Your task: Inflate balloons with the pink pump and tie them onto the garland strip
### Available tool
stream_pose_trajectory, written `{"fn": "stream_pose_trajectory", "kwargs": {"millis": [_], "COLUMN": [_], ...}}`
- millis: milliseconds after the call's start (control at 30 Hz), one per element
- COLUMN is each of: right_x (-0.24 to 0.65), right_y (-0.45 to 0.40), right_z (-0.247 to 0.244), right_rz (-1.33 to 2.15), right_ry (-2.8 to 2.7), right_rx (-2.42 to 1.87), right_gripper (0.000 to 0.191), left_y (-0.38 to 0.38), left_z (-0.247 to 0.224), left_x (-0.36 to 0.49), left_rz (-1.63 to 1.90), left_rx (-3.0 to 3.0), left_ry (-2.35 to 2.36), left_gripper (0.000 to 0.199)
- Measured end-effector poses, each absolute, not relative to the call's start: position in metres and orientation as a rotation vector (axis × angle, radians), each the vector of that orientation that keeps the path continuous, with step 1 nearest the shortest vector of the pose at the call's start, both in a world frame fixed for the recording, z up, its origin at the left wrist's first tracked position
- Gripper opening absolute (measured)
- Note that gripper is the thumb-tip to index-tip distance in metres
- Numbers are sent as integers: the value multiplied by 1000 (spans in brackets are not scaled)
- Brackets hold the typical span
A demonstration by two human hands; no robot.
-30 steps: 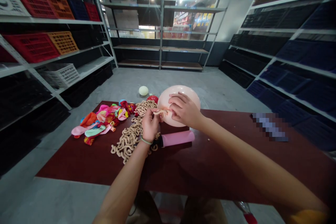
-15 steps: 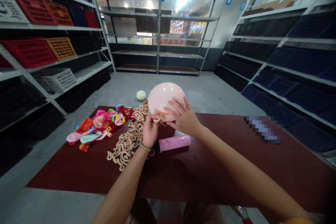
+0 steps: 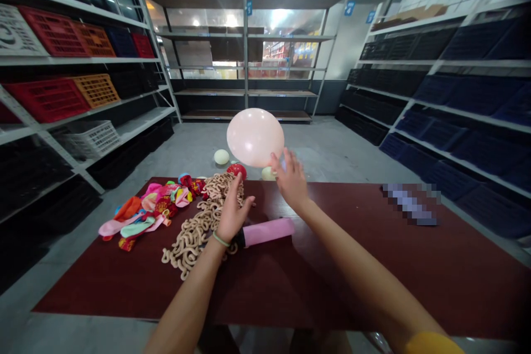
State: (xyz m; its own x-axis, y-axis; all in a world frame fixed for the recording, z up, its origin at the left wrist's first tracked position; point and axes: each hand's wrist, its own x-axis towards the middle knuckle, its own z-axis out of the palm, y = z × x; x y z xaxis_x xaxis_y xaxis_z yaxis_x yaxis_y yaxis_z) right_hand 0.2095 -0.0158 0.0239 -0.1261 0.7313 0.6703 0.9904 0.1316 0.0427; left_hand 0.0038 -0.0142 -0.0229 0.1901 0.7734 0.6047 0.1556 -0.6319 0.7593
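Peach latex balloon (image 3: pixel 255 138), fully rounded, hangs above the far edge of the dark red worktop (image 3: pixel 103 287), with nothing visibly holding it. The person's right hand (image 3: pixel 291 181) is raised just beneath it, its grip open and the fingers spread; whether the fingertips (image 3: pixel 286 156) graze the rubber, I cannot tell from here. The left hand (image 3: pixel 232 214) stands open too, fingers apart, above a heap of tan, looped rubbery strands (image 3: pixel 194 238) and clamped on nothing. Its wrist, wearing a thin green band (image 3: pixel 220 239), sits just beside the black end of a pink cylindrical hand pump (image 3: pixel 267 232) lying on the worktop.

Left of the strands lies a jumble of limp, multicoloured balloons (image 3: pixel 143 211). A round red balloon (image 3: pixel 236 171) sits just behind the strands, while two small cream balloons (image 3: pixel 221 156) rest further back, beyond the worktop's edge. Steel shelving with red and orange plastic crates (image 3: pixel 47 99) lines the room.

My judgement is that the inflated balloon is the piece in hand. Loose in the air, it calls for the right hand to get under it and steady it.
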Motion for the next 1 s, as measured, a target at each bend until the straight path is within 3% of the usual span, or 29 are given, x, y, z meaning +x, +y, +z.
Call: {"fn": "stream_pose_trajectory", "kwargs": {"millis": [133,367,700,1000], "right_x": [215,208,151,51], "right_y": [-13,-30,-37,-15], "right_z": [17,8,4,-10], "right_rz": [-564,-387,-118,251], "right_ry": [-1902,-1972,-2137,-2186], "right_rx": [-1678,-1562,-1410,-1265], "right_gripper": [62,39,26,24], "left_y": [-1,1,-2,-15], "left_z": [-32,-29,15,-15], "left_x": [-2,-3,-36,-149], "left_rz": [1470,1501,1577,1527], "left_rx": [1843,1663,1617,1745], "left_ry": [1005,1051,1140,1625], "left_gripper": [51,26,20,23]}}
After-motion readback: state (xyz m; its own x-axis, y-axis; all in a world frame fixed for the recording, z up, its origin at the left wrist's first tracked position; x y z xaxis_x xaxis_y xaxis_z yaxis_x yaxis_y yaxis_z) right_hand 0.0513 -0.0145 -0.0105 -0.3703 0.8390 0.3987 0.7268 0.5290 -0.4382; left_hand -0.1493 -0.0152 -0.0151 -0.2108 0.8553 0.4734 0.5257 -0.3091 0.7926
